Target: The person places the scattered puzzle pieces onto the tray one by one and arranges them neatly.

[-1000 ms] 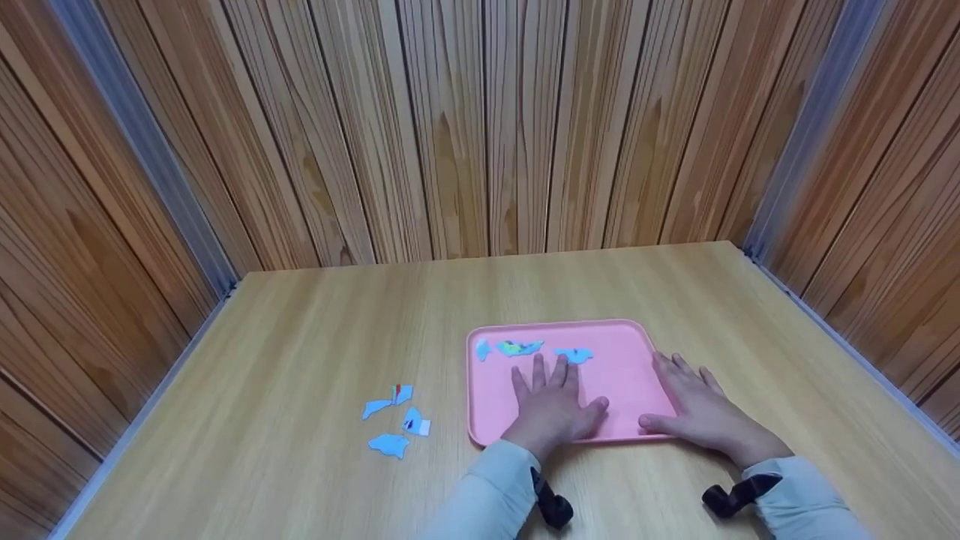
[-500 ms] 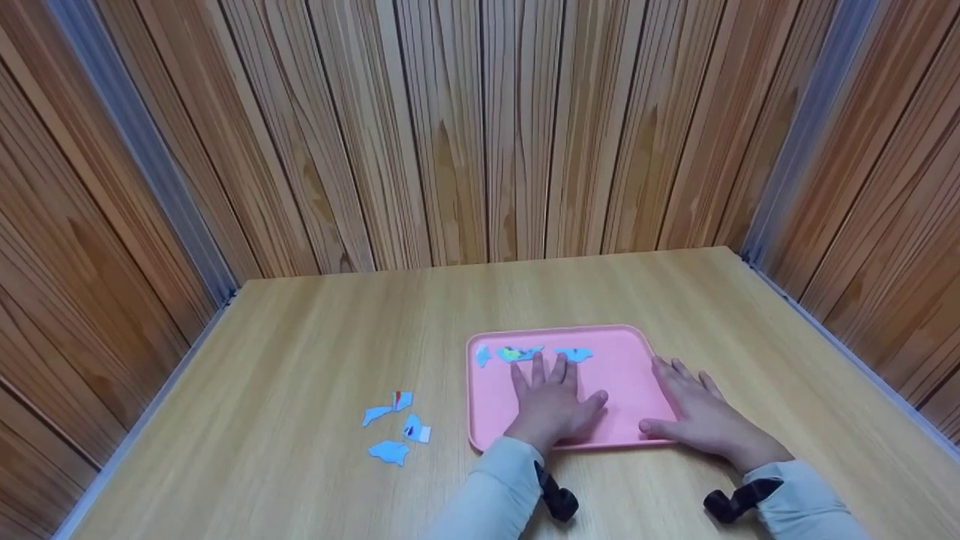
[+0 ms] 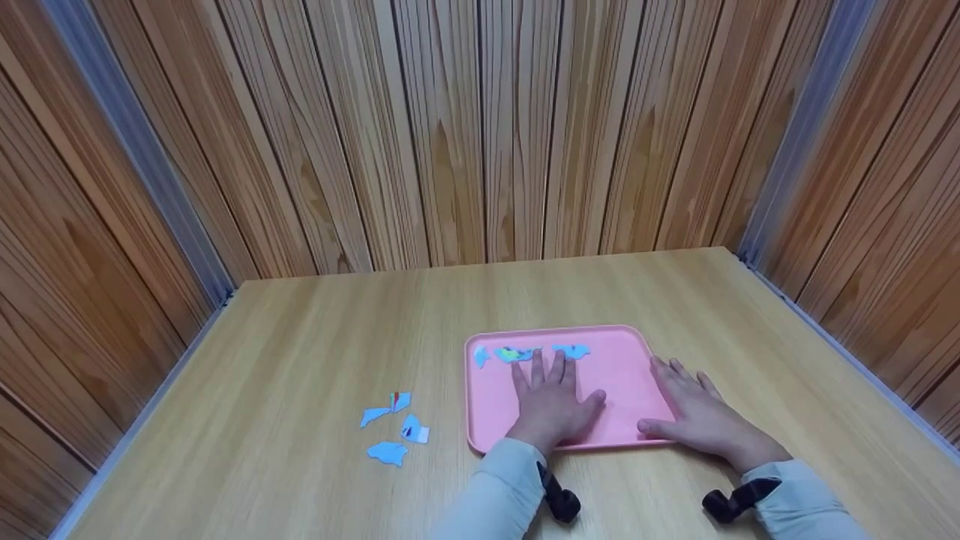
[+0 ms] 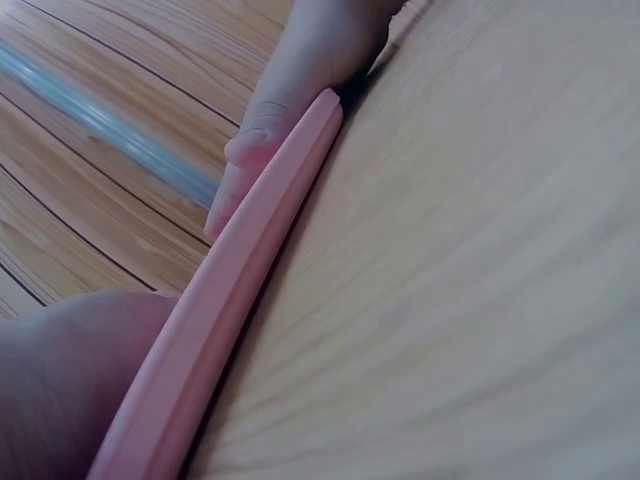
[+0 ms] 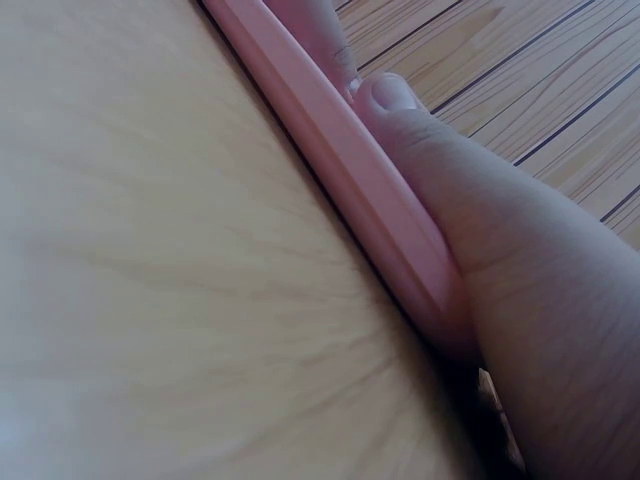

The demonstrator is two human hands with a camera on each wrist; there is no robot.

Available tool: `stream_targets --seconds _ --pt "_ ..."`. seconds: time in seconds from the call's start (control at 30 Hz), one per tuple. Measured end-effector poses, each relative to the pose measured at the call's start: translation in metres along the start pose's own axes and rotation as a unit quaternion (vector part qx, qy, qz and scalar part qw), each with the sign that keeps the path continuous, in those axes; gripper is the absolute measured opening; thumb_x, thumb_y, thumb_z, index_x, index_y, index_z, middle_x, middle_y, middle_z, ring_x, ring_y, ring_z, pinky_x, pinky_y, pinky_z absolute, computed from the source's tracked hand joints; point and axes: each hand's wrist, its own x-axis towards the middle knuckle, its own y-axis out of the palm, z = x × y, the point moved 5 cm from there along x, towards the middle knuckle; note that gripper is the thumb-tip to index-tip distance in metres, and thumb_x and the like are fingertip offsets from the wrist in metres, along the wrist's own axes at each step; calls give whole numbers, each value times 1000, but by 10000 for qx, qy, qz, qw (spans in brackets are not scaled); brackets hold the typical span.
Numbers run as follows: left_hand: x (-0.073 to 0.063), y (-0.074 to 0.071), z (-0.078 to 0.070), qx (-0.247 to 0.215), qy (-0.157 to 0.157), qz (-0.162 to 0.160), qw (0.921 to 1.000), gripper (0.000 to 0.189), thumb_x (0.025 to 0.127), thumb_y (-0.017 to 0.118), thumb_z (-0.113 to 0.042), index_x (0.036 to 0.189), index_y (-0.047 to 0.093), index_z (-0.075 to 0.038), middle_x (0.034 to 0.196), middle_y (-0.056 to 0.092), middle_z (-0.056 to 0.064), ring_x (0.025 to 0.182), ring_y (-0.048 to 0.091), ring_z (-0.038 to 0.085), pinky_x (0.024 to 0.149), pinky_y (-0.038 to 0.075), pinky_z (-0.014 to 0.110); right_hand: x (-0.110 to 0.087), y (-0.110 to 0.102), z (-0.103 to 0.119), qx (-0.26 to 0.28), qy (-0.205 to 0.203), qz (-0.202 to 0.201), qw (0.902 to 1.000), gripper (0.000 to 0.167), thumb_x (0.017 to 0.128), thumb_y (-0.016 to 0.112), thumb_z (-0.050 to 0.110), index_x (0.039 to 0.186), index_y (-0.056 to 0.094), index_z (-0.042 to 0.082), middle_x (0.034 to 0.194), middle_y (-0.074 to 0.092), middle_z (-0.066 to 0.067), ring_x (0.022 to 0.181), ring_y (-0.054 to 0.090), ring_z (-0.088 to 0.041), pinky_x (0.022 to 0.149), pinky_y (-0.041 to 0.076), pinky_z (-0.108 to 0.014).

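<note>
A pink tray [image 3: 622, 390] lies on the table, with three small blue pieces along its far side. The leftmost piece [image 3: 481, 355] is tiny, the middle piece [image 3: 513, 354] has yellow-green marks, and the right piece [image 3: 576, 351] is mostly blue. My left hand [image 3: 553, 409] rests in the tray with fingers spread, its fingertips by the middle and right pieces. My right hand [image 3: 705, 420] lies at the tray's near right corner, fingers straight, the thumb over the rim [image 5: 350, 170]. Neither hand holds anything. The left palm hides part of the tray floor.
Left of the tray, several loose pieces lie on the wooden table [image 3: 315, 360]: a blue piece [image 3: 388, 453], one with a white corner [image 3: 413, 429], a narrow one [image 3: 373, 415] and one with a red stripe [image 3: 400, 401]. Wood-panelled walls [image 3: 450, 135] enclose the table.
The head view has tilted slightly, so the scene sits a little lower. Both hands, the tray and the pieces stay in essentially the same places.
</note>
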Motion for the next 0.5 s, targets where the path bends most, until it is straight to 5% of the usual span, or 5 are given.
stream_targets --seconds 0.5 --pt "-9 -5 -2 -289 65 57 9995 83 97 31 -72 161 26 -20 169 11 -3 156 -4 26 120 -9 58 -1 -2 3 -23 -107 -32 9999 107 88 64 62 159 18 -3 165 19 -23 151 7 -48 116 -2 -68"
